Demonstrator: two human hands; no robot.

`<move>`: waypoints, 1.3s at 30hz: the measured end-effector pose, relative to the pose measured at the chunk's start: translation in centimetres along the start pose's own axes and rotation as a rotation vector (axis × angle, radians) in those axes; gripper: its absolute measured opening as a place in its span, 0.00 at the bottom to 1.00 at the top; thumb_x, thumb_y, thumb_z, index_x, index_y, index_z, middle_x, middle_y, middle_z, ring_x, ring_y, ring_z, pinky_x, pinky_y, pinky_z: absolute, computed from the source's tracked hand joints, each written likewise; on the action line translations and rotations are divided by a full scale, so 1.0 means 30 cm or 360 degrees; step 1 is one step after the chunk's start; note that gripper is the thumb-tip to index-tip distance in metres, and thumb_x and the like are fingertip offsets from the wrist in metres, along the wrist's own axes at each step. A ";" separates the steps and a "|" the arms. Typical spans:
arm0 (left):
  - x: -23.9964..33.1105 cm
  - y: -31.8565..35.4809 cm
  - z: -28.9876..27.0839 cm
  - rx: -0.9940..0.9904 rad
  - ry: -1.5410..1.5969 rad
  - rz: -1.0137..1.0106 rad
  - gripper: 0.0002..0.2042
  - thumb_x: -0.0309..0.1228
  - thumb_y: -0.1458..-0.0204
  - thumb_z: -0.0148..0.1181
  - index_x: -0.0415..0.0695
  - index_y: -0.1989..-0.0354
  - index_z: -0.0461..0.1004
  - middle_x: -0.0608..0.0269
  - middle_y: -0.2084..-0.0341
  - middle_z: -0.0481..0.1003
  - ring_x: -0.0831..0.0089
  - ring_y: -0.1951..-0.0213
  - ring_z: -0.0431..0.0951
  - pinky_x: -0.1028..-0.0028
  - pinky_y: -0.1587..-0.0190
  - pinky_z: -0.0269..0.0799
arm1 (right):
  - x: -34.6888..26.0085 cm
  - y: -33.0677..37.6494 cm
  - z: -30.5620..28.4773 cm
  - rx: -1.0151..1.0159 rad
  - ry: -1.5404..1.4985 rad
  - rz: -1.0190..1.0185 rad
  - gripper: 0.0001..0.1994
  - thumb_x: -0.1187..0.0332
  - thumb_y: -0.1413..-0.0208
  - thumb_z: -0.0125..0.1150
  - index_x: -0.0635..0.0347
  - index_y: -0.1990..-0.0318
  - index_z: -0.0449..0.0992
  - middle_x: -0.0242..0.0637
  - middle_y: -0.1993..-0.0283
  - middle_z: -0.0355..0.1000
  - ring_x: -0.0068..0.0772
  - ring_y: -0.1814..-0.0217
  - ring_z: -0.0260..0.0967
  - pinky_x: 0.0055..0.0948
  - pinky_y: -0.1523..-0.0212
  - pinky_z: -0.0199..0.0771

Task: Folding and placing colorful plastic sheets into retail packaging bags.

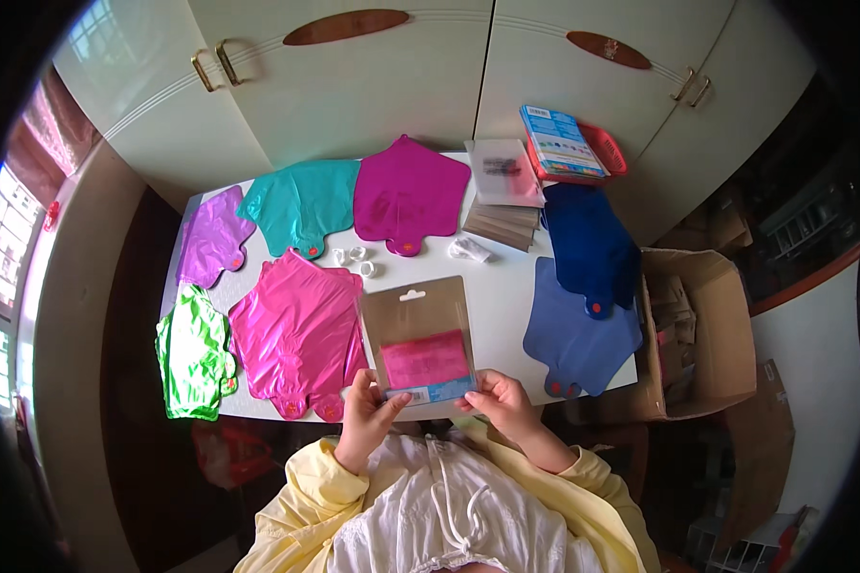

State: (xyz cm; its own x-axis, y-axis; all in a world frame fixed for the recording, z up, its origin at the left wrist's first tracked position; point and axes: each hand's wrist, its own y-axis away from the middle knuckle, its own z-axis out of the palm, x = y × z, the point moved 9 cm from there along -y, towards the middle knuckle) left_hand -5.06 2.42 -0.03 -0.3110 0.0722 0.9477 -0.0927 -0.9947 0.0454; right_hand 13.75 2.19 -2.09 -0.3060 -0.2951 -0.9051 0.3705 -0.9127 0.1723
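Upright above the table's near edge is a clear plastic bag (416,313) with a hang hole at its top. A folded pink foil piece (426,357) sits in its lower half, over a blue-and-white printed strip. My left hand (367,420) pinches the bag's lower left corner, thumb in front. The lower right corner is gripped by my right hand (508,409), also with the thumb in front. Close to my left hand lie flat pink foil balloons (296,329), stacked and wrinkled.
Flat foil balloons lie around the white table (430,263): green (193,353), purple (215,234), teal (301,202), magenta (413,196), navy (592,244) and grey-blue (578,334). White ribbon rolls (368,269), stacked clear bags (502,177) and a red basket (602,148) stand farther back. A cardboard box (721,315) adjoins the right side.
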 end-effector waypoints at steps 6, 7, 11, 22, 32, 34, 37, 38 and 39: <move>0.005 0.033 0.010 -0.0157 0.0099 0.0021 0.13 0.19 0.45 0.56 0.40 0.53 0.64 0.61 0.62 0.77 0.80 0.61 0.76 0.80 0.60 0.71 | -0.023 0.024 0.001 0.0200 0.0074 -0.0074 0.06 0.72 0.40 0.54 0.62 0.69 0.70 0.33 0.72 0.73 0.22 0.71 0.74 0.20 0.68 0.76; 0.001 0.042 0.003 -0.0168 0.0106 0.0023 0.13 0.19 0.45 0.56 0.41 0.53 0.64 0.62 0.62 0.78 0.81 0.62 0.76 0.81 0.61 0.71 | -0.031 0.032 0.003 0.0243 0.0104 -0.0109 0.07 0.71 0.40 0.55 0.62 0.69 0.70 0.32 0.72 0.73 0.21 0.72 0.74 0.20 0.69 0.76; 0.020 0.081 -0.009 -0.0095 -0.0151 0.0104 0.06 0.28 0.40 0.52 0.41 0.58 0.69 0.73 0.76 0.70 0.88 0.76 0.67 0.86 0.74 0.61 | -0.045 0.072 0.013 0.0401 0.0127 -0.0177 0.09 0.67 0.40 0.57 0.63 0.70 0.71 0.30 0.75 0.72 0.19 0.74 0.73 0.18 0.71 0.74; 0.010 0.186 -0.003 -0.0322 -0.0183 0.0002 0.11 0.35 0.38 0.49 0.39 0.63 0.71 0.74 0.81 0.67 0.88 0.80 0.64 0.84 0.77 0.59 | -0.054 0.331 0.007 0.0476 0.0322 -0.0281 0.06 0.72 0.42 0.59 0.63 0.61 0.70 0.30 0.69 0.71 0.16 0.69 0.71 0.18 0.68 0.73; 0.074 0.264 -0.137 -0.0040 -0.0219 0.0110 0.12 0.34 0.37 0.46 0.42 0.72 0.67 0.74 0.83 0.63 0.86 0.79 0.59 0.82 0.77 0.53 | -0.367 0.805 -0.453 0.1638 0.0069 -0.1119 0.04 0.70 0.42 0.58 0.57 0.64 0.70 0.25 0.70 0.67 0.14 0.77 0.58 0.16 0.77 0.57; 0.083 0.266 -0.163 0.0003 -0.0266 0.0122 0.12 0.33 0.37 0.46 0.42 0.72 0.67 0.74 0.84 0.62 0.86 0.81 0.58 0.82 0.78 0.52 | -0.402 0.895 -0.539 0.1711 0.0074 -0.1262 0.05 0.68 0.42 0.59 0.57 0.63 0.70 0.25 0.69 0.67 0.14 0.75 0.57 0.15 0.75 0.56; 0.103 0.257 -0.199 0.0076 -0.0328 0.0194 0.12 0.35 0.37 0.44 0.43 0.72 0.66 0.74 0.84 0.60 0.86 0.82 0.56 0.82 0.79 0.49 | -0.461 0.981 -0.645 0.1849 0.0039 -0.1357 0.05 0.67 0.42 0.58 0.55 0.63 0.70 0.24 0.69 0.67 0.13 0.74 0.57 0.15 0.73 0.56; 0.098 0.252 -0.210 0.0130 -0.0323 0.0212 0.13 0.36 0.37 0.43 0.43 0.72 0.66 0.73 0.84 0.60 0.86 0.81 0.56 0.82 0.79 0.49 | -0.471 1.013 -0.712 0.1878 0.0069 -0.1402 0.04 0.67 0.41 0.58 0.55 0.64 0.70 0.24 0.69 0.67 0.14 0.74 0.58 0.16 0.71 0.59; 0.104 0.247 -0.206 0.0244 -0.0189 0.0196 0.11 0.35 0.37 0.43 0.44 0.70 0.65 0.73 0.83 0.60 0.86 0.81 0.55 0.82 0.79 0.47 | -0.471 1.045 -0.783 0.1945 0.0065 -0.1394 0.04 0.68 0.41 0.57 0.56 0.62 0.71 0.24 0.69 0.68 0.14 0.72 0.60 0.16 0.70 0.61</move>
State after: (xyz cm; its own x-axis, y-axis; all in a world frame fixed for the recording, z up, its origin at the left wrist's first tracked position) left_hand -12.57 -4.27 1.29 -0.1969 -0.0505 0.9791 0.0864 -0.9957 -0.0339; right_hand 50.29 -15.61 6.97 -0.0054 0.4425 -0.8968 -0.8571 -0.4640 -0.2238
